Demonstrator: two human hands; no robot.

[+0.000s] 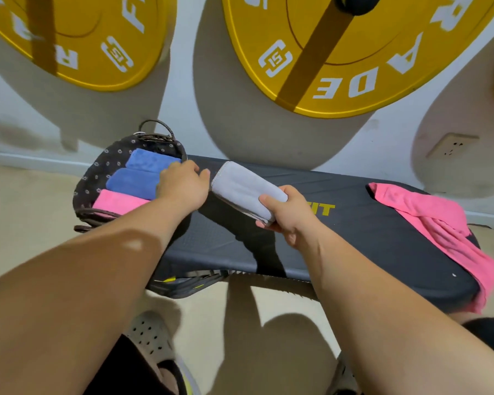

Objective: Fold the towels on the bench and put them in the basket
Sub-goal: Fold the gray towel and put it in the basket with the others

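Gripping soft folded grey towel (247,189), right hand (287,215).

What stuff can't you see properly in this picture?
Head view:
- Left hand: its fingers curl away from the camera, so whether they grip the farther blue towel is unclear.
- Basket: the left forearm covers its right side.
- Lettering on the bench: mostly hidden by the right hand holding the grey towel.
- Yellow plates: cut off by the top edge.
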